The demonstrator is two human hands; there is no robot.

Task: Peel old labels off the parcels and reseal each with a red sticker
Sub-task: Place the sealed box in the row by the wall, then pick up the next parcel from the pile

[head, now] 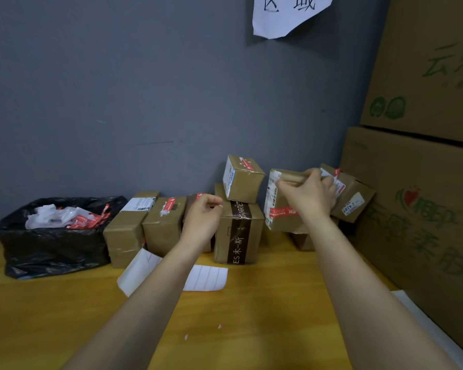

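Observation:
My right hand (312, 194) grips a small brown parcel (278, 209) by its top edge and holds it above the table. That parcel has a torn white label on its left face and a red sticker low on its front. My left hand (202, 216) hovers with loosely curled fingers and holds nothing, in front of a row of parcels. A tall parcel with dark tape (238, 232) stands between my hands, with a smaller parcel (242, 178) bearing a red sticker on top. A white sticker backing sheet (206, 277) lies on the table.
A black rubbish bag (51, 247) with peeled labels and red scraps sits at the left. Two parcels (145, 225) stand next to it. Another tilted parcel (350, 196) leans against large stacked cartons (417, 196) on the right. The yellow table (238, 316) spreads in front.

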